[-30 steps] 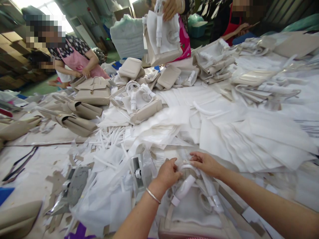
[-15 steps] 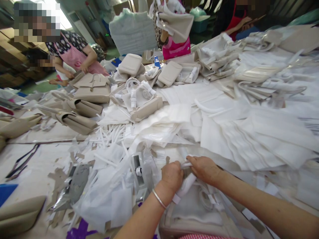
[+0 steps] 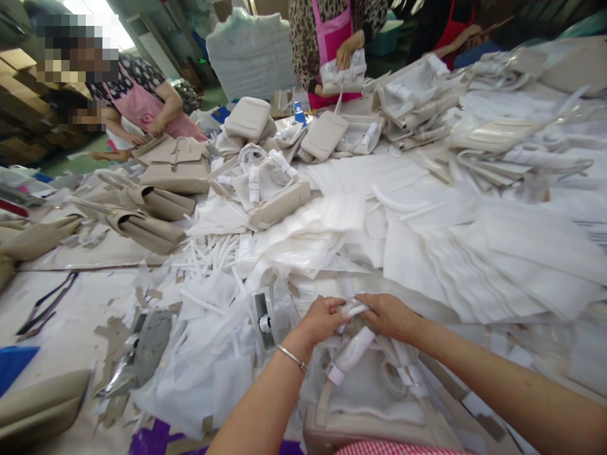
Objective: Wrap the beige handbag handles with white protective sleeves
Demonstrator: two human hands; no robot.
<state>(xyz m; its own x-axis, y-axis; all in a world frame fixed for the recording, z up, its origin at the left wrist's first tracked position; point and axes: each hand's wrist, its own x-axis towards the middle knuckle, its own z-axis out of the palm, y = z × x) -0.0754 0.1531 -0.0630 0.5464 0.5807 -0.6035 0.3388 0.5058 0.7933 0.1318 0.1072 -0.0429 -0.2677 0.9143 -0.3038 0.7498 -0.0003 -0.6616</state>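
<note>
A beige handbag (image 3: 374, 430) lies close in front of me, with white foam sheet (image 3: 374, 395) over it and wrapped strap parts on top. At its far end is a handle in a white foam sleeve (image 3: 355, 308). My left hand (image 3: 321, 321) is closed with its fingertips on the left end of that handle. My right hand (image 3: 389, 316) pinches the right end from above. Just below the hands sits a white wrapped roll (image 3: 351, 355) on the bag. A grey tape dispenser (image 3: 263, 321) stands left of my left hand.
Stacked white foam sheets (image 3: 493, 259) lie at right, beige bags (image 3: 279, 202) beyond. Thin white foam tubes (image 3: 213, 253) and plastic bags (image 3: 199, 360) are at left, near another grey tape dispenser (image 3: 147, 341). Co-workers (image 3: 147, 107) handle bags across the table.
My left hand has loosened from a fist to a fingertip hold and shifted slightly left. The right hand stays nearly in place. A co-worker opposite has lowered a bag and put a hand on it.
</note>
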